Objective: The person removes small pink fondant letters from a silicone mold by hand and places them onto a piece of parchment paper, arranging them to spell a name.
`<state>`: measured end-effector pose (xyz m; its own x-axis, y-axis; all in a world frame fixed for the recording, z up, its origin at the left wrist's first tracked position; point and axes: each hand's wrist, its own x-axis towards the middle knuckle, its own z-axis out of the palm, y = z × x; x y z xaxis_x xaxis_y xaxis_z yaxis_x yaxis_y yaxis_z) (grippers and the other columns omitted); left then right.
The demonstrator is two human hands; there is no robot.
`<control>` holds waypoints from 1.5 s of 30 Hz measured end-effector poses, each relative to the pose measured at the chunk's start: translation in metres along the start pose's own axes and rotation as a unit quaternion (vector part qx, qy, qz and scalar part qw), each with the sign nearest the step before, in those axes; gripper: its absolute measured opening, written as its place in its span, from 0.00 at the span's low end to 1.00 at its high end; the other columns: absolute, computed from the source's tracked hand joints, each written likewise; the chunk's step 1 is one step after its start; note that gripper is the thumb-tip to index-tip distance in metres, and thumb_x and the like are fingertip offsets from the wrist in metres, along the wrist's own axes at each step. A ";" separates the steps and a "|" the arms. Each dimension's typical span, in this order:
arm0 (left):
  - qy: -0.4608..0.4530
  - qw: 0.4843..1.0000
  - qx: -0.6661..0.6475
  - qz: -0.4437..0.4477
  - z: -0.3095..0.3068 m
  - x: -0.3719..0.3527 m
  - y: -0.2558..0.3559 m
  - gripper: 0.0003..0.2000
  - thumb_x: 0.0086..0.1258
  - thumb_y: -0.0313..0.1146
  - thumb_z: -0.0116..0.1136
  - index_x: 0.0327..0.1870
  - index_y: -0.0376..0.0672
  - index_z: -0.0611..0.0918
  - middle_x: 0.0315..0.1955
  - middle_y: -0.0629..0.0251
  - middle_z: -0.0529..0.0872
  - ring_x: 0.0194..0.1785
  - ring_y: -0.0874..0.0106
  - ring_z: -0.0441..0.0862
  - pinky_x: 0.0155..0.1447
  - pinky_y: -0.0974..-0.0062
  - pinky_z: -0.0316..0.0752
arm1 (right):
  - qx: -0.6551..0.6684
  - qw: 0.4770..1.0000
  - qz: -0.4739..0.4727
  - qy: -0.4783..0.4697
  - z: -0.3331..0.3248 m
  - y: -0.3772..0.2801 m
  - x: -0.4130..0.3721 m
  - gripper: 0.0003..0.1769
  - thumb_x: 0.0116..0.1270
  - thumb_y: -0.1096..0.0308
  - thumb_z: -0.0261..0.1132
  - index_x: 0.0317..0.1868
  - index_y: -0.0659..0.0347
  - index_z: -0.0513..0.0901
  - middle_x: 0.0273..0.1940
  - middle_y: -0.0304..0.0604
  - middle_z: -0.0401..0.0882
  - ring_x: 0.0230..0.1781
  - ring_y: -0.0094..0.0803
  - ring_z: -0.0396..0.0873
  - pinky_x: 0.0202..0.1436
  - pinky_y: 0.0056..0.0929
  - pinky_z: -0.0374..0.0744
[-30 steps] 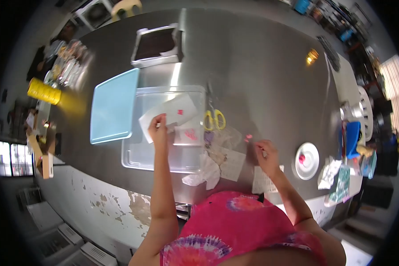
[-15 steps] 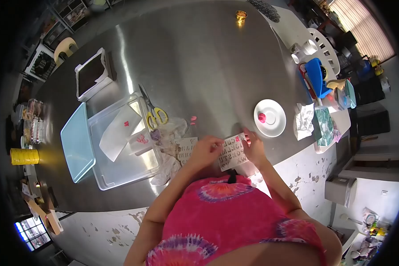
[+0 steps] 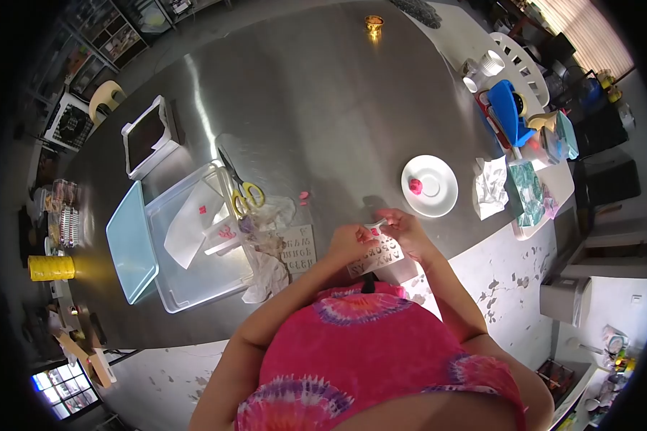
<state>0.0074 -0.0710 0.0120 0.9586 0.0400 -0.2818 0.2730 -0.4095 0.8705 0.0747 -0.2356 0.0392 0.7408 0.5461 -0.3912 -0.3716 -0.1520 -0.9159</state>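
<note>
A pale letter mould sheet [image 3: 387, 257] is held between my two hands near the table's front edge, its top part bent, with a pink letter in it. My left hand [image 3: 347, 243] grips the sheet's left side with closed fingers. Pinched at the upper right edge is my right hand [image 3: 401, 231]. A second letter sheet [image 3: 297, 248] lies flat to the left. Small pink pieces [image 3: 304, 195] rest above it. The white saucer [image 3: 444, 188] to the right carries a pink lump [image 3: 415, 187].
Left are a clear tray [image 3: 187, 281] with white paper, a light blue lid [image 3: 133, 244], yellow-handled scissors [image 3: 250, 197] and crumpled plastic [image 3: 266, 273]. A white box [image 3: 151, 140] stands farther back. Crumpled foil [image 3: 490, 188] and a blue container [image 3: 509, 115] are at the right.
My hands have come closer together and the sheet, flat before, is now bent at its top. The whole view has shifted slightly.
</note>
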 end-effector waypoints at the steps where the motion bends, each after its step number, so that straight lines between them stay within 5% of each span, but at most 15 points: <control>1: -0.001 1.000 0.000 -0.001 0.000 -0.002 0.002 0.17 0.49 0.42 0.69 0.32 0.37 0.83 0.24 0.60 0.83 0.28 0.69 0.82 0.36 0.73 0.76 | 0.001 1.000 0.001 0.000 0.000 0.000 -0.001 0.22 0.58 0.80 0.61 0.55 0.68 0.73 0.37 0.35 0.74 0.36 0.19 0.72 0.41 0.18 0.72; 3: 0.018 0.998 -0.049 -0.024 -0.001 -0.007 0.006 0.16 0.51 0.42 0.68 0.30 0.35 0.82 0.20 0.64 0.81 0.25 0.77 0.77 0.30 0.77 0.72 | -0.025 0.999 -0.021 -0.025 0.001 0.000 -0.002 0.24 0.59 0.80 0.61 0.58 0.66 0.70 0.37 0.34 0.74 0.37 0.18 0.72 0.41 0.19 0.72; 13: 0.012 0.995 -0.099 -0.029 -0.002 -0.011 -0.002 0.16 0.55 0.41 0.66 0.28 0.33 0.83 0.19 0.64 0.82 0.24 0.80 0.76 0.28 0.78 0.71 | -0.047 0.996 -0.027 -0.067 0.007 -0.003 -0.002 0.26 0.61 0.83 0.56 0.61 0.64 0.67 0.39 0.33 0.73 0.40 0.18 0.72 0.45 0.18 0.71; 15: 0.030 0.998 -0.059 -0.013 -0.002 -0.011 -0.001 0.15 0.55 0.40 0.65 0.30 0.33 0.83 0.19 0.62 0.82 0.23 0.79 0.77 0.28 0.77 0.71 | -0.087 0.994 -0.049 -0.044 0.008 -0.002 -0.002 0.26 0.59 0.80 0.58 0.60 0.66 0.67 0.35 0.34 0.74 0.34 0.17 0.70 0.40 0.18 0.70; 28: 0.064 0.998 0.013 0.009 -0.005 -0.018 0.007 0.16 0.55 0.39 0.62 0.35 0.31 0.82 0.24 0.49 0.83 0.29 0.64 0.84 0.35 0.72 0.76 | -0.078 0.993 -0.093 0.008 0.016 0.004 -0.006 0.25 0.59 0.77 0.60 0.58 0.65 0.69 0.33 0.35 0.74 0.34 0.19 0.71 0.39 0.18 0.71; 34: -0.023 0.987 -0.158 -0.031 -0.012 -0.020 -0.004 0.13 0.61 0.37 0.59 0.37 0.33 0.83 0.28 0.63 0.85 0.33 0.75 0.82 0.38 0.77 0.75 | -0.209 0.971 -0.088 0.075 0.010 -0.002 -0.008 0.23 0.55 0.74 0.63 0.53 0.60 0.74 0.38 0.44 0.78 0.38 0.31 0.78 0.44 0.26 0.75; 36: -0.079 0.935 -0.343 -0.047 -0.017 -0.025 -0.005 0.12 0.64 0.35 0.58 0.41 0.36 0.83 0.33 0.69 0.84 0.31 0.82 0.76 0.33 0.84 0.71 | -0.369 0.904 -0.158 0.146 0.014 -0.007 -0.013 0.21 0.55 0.73 0.63 0.51 0.60 0.76 0.45 0.49 0.77 0.44 0.38 0.78 0.46 0.31 0.76; 40: -0.093 0.912 -0.391 -0.080 -0.046 -0.039 0.011 0.11 0.66 0.36 0.56 0.43 0.39 0.82 0.32 0.70 0.83 0.26 0.86 0.70 0.26 0.88 0.63 | -0.392 0.880 -0.233 0.132 0.033 -0.020 -0.017 0.14 0.59 0.71 0.63 0.47 0.60 0.80 0.50 0.49 0.74 0.50 0.39 0.75 0.49 0.32 0.75; 42: -0.070 0.917 -0.383 -0.088 -0.054 -0.041 0.004 0.11 0.68 0.36 0.54 0.43 0.40 0.82 0.23 0.75 0.78 0.22 0.87 0.62 0.23 0.88 0.54 | -0.282 0.929 -0.235 0.048 0.047 -0.027 -0.017 0.10 0.60 0.69 0.63 0.43 0.58 0.82 0.52 0.48 0.73 0.50 0.38 0.76 0.49 0.32 0.75; 45: -0.046 0.894 -0.427 -0.132 -0.069 -0.048 0.001 0.10 0.69 0.36 0.52 0.43 0.41 0.81 0.18 0.80 0.69 0.20 0.87 0.61 0.22 0.87 0.53 | -0.251 0.935 -0.249 0.031 0.066 -0.035 -0.012 0.09 0.61 0.68 0.62 0.41 0.59 0.83 0.50 0.50 0.74 0.48 0.44 0.76 0.47 0.34 0.76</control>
<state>-0.0329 -0.0108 0.0545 0.8519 -0.0588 -0.5204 0.4882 0.4487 0.7486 0.0413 -0.1828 0.0817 0.7884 0.6063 0.1038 0.3253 -0.2678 -0.9069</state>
